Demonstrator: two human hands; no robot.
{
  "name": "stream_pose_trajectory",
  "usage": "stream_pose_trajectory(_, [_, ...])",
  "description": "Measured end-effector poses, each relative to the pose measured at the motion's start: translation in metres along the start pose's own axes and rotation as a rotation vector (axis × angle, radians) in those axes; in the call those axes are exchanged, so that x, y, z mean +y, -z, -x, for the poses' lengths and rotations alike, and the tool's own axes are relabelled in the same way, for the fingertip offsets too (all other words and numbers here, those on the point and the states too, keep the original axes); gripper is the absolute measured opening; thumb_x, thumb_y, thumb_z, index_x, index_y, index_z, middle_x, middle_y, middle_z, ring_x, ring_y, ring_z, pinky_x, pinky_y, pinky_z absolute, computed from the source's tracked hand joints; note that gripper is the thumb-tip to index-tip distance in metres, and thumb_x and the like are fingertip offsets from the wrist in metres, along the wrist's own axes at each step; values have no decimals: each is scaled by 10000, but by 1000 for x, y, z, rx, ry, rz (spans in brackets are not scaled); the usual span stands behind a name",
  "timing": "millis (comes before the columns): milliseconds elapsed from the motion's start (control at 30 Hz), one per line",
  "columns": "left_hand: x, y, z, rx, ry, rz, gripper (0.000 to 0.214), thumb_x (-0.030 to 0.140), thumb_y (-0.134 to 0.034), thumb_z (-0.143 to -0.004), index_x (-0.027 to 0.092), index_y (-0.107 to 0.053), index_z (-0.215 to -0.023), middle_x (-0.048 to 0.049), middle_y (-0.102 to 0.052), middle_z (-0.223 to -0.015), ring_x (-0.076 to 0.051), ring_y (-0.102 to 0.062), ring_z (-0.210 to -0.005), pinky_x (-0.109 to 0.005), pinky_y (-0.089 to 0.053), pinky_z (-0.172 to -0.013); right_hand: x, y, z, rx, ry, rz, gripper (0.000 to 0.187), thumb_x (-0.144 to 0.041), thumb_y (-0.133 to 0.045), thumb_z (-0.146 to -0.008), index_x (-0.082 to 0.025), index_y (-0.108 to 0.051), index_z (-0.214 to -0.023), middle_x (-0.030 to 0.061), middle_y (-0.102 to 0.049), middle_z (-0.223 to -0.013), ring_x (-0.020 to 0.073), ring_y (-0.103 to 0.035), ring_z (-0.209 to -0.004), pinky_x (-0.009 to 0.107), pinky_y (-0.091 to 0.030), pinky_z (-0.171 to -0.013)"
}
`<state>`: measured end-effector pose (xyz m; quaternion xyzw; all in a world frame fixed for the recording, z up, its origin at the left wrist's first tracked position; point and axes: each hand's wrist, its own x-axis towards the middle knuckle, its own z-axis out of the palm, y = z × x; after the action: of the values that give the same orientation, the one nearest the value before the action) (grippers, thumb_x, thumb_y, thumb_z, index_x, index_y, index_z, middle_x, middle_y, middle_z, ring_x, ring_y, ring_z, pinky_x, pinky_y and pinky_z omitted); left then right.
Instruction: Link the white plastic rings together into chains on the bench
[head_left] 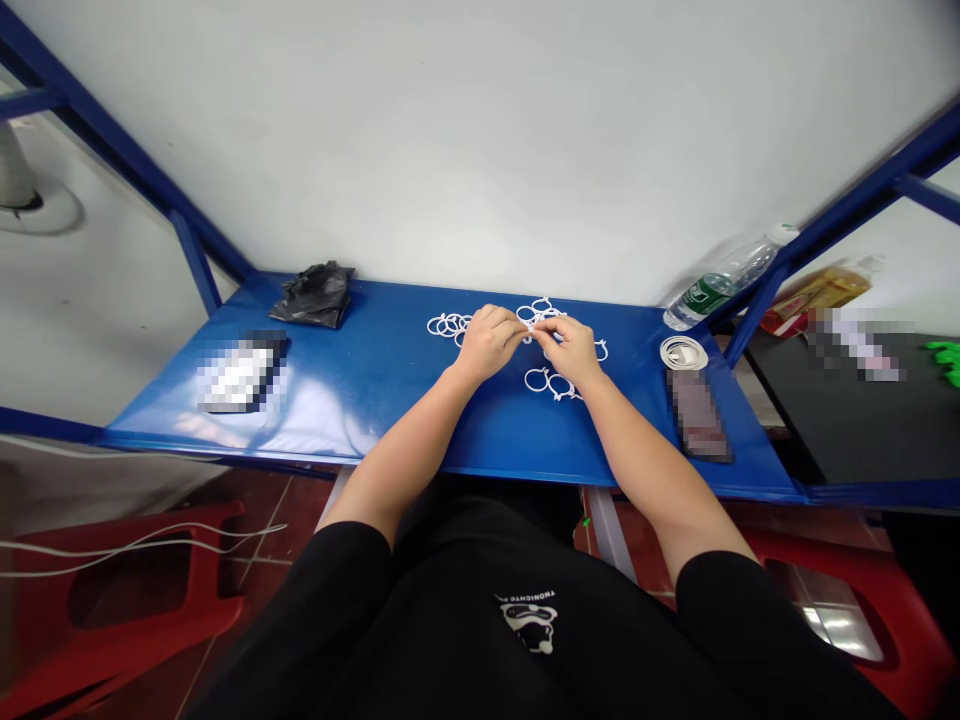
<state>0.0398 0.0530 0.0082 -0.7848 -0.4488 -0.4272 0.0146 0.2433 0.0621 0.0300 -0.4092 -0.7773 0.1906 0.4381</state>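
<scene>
Above the middle of the blue tabletop, my left hand and my right hand meet with their fingertips pinched together. Between them is a small part of a white ring, mostly covered by the fingers. Thin white rings with small tabs lie overlapping just left of my left hand. More loose rings rest beneath and in front of my right hand, and others are behind the fingertips. My right wrist partly hides some of them.
A crumpled black plastic bag and a blurred-out flat object lie on the left. At the right are a water bottle, a coiled white cable and a phone-like dark slab. Blue frame bars edge the table, with a wall behind.
</scene>
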Motion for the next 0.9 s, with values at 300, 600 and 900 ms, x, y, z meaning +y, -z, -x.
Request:
stream_pose_trajectory(300, [9, 1, 2, 28, 6, -35, 352, 453, -488, -1098, 262, -765, -993, -106, -760, -1026, -266, -666, -1019, -486, -479, -963, -4, 6, -1, -71, 94, 35, 210, -419, -593, -1005, -274, -721, -923, 46, -770, -964, 254, -698, -951, 422, -554, -912])
stream_pose_trajectory(600, [11, 0, 1, 47, 26, -16, 278, 422, -561, -1076, 253, -764, -993, -102, -762, -1061, -261, -672, -1049, -470, -476, -977, 3, 0, 0, -31, 36, -31, 187, -431, -620, -975, -265, -686, -923, 42, -753, -937, 240, -680, -888, 408, -548, -877])
stream_pose_trajectory(900, [8, 9, -2, 49, 106, -48, 197, 350, -612, -1052, 299, -801, -1029, -75, -781, -1123, -273, -670, -1156, -554, -376, -1186, 9, -3, -3, -99, -37, -78, 178, -390, -655, -926, -258, -757, -987, 57, -801, -1027, 260, -730, -982, 484, -555, -998])
